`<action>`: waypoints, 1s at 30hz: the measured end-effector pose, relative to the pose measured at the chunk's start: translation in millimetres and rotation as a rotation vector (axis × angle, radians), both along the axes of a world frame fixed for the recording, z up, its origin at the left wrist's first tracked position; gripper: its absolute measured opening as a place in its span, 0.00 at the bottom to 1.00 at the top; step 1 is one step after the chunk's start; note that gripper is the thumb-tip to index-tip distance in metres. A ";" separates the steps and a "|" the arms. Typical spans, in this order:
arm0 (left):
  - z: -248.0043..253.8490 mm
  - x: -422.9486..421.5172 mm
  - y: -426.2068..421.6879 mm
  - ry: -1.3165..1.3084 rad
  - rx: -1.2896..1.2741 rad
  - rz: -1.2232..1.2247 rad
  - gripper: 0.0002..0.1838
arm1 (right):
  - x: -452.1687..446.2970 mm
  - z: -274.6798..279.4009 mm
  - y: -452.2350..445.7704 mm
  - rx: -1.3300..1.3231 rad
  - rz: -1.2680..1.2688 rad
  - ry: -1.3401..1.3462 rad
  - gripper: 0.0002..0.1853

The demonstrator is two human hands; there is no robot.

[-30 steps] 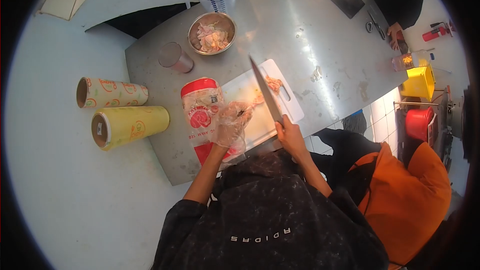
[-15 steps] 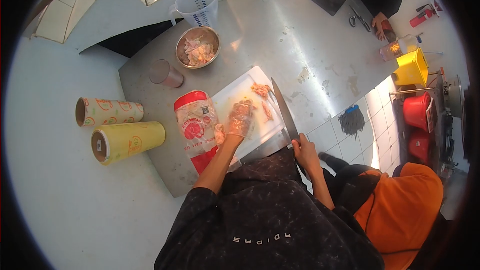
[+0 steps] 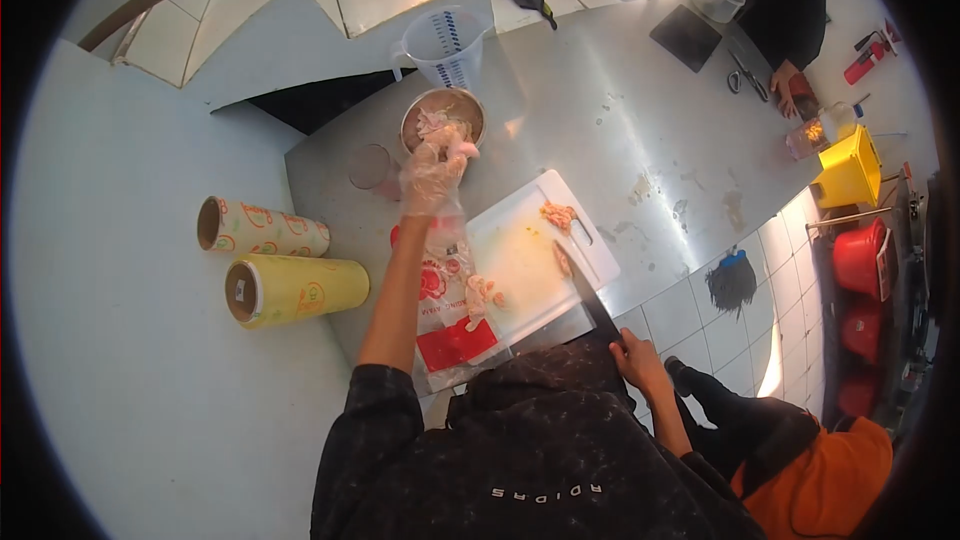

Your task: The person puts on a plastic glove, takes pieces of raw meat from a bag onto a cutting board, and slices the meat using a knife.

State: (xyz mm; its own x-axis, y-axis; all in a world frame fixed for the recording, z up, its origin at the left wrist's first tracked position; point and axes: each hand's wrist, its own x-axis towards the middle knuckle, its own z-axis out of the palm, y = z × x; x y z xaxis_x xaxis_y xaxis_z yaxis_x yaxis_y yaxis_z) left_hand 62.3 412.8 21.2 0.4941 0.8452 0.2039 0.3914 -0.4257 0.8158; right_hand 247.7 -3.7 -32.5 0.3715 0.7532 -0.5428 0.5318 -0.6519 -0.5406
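Observation:
My left hand, in a clear plastic glove, reaches to the near edge of a steel bowl and its fingers close on raw chicken. More pale pink chicken lies in the bowl, partly hidden by the hand. My right hand grips a long knife by its handle, the blade over the white cutting board. Near the tip is a chicken strip; a small heap of chicken lies farther up the board. Chicken scraps rest on the red-and-white plastic bag.
A measuring jug stands behind the bowl, a clear cup left of it. Two wrap rolls lie at left. Scissors and a black slab are far right. Another person's hand is there; someone in orange is close right.
My left hand has gone from the cutting board to the bowl. The knife has moved from beside the board to over it. The whole view has shifted.

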 end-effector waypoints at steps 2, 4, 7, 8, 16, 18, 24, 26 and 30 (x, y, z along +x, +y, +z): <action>1.0 -14.0 15.5 0.215 0.232 0.047 0.10 | -3.5 13.4 7.5 -0.044 0.016 0.041 0.15; -35.2 -26.9 16.6 0.299 0.334 0.131 0.11 | -4.7 14.0 6.0 -0.022 -0.007 0.038 0.15; -67.7 -31.4 -34.6 -0.201 0.012 0.161 0.13 | -10.0 -2.5 -7.0 0.068 -0.086 0.005 0.14; -76.1 -29.7 -57.3 -0.035 0.005 0.052 0.13 | -8.8 -3.2 -7.4 0.064 -0.105 0.012 0.14; -120.9 28.9 -191.2 0.521 -0.017 -0.127 0.15 | -8.6 2.1 4.5 -0.008 -0.074 0.004 0.15; -127.4 33.2 -200.1 0.529 -0.011 -0.035 0.16 | -11.5 4.9 11.2 0.006 -0.058 -0.023 0.14; -111.8 23.1 -194.5 0.302 -0.234 0.019 0.16 | -10.0 1.7 26.9 -0.023 0.089 -0.125 0.12; -92.5 14.4 -189.7 0.235 -0.330 0.059 0.16 | -9.7 1.6 30.2 -0.043 0.100 -0.151 0.12; -80.9 3.9 -183.4 0.083 -0.438 0.123 0.09 | -11.6 -2.1 29.4 -0.048 0.092 -0.148 0.12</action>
State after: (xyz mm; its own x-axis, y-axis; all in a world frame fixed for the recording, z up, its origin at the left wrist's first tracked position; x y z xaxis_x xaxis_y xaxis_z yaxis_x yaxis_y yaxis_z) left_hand 66.2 229.4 -59.7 0.3843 0.8962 -0.2217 0.4893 0.0059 0.8721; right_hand 236.1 25.8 -34.6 0.3808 0.7624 -0.5232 0.6617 -0.6199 -0.4217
